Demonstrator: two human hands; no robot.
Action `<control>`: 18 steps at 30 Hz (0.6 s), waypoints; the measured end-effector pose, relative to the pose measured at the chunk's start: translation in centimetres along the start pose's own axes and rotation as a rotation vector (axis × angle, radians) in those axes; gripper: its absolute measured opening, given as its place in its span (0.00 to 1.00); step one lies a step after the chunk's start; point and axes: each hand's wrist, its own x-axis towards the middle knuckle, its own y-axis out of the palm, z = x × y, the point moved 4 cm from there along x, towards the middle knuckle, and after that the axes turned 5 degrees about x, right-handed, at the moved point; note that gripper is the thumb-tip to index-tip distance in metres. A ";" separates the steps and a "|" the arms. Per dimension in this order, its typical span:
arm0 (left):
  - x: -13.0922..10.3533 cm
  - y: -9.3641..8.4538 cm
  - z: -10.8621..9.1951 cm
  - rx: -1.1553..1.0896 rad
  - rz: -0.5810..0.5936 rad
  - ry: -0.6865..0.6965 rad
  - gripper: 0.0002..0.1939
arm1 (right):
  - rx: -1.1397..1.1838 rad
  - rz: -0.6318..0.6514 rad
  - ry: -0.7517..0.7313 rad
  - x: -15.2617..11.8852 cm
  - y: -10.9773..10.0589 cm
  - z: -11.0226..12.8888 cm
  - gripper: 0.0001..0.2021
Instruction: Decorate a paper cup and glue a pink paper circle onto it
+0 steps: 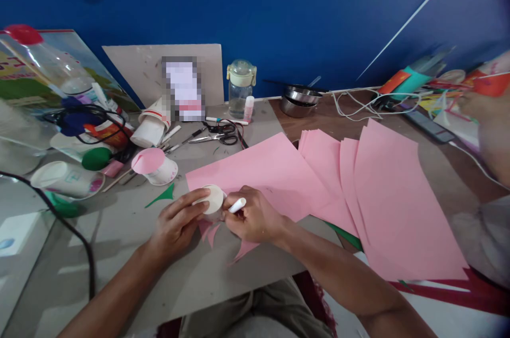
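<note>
My left hand [179, 218] is closed around a white paper cup [215, 197], its fingers lying over the round pale end that faces up. The cup stands at the near left edge of a large pink paper sheet [255, 165]. Close against the cup's right side, my right hand [251, 216] grips a white marker pen [238, 205] that slants up out of the fist. Its tip is hidden by the fingers. Pink paper scraps [213, 235] lie just below the cup, and another scrap [246, 248] pokes out under my right wrist.
More pink sheets [398, 200] are fanned out on the right. Behind the cup are a pink-topped paper cup [159, 168], scissors [217, 137], a glue stick [248, 108], a glass jar [241, 88] and an upright phone [185, 91]. A person's arm [496, 120] shows at far right.
</note>
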 end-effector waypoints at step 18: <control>0.5 -0.5 0.4 -0.138 0.057 -0.033 0.17 | 0.252 0.429 -0.165 -1.1 -3.3 5.0 0.09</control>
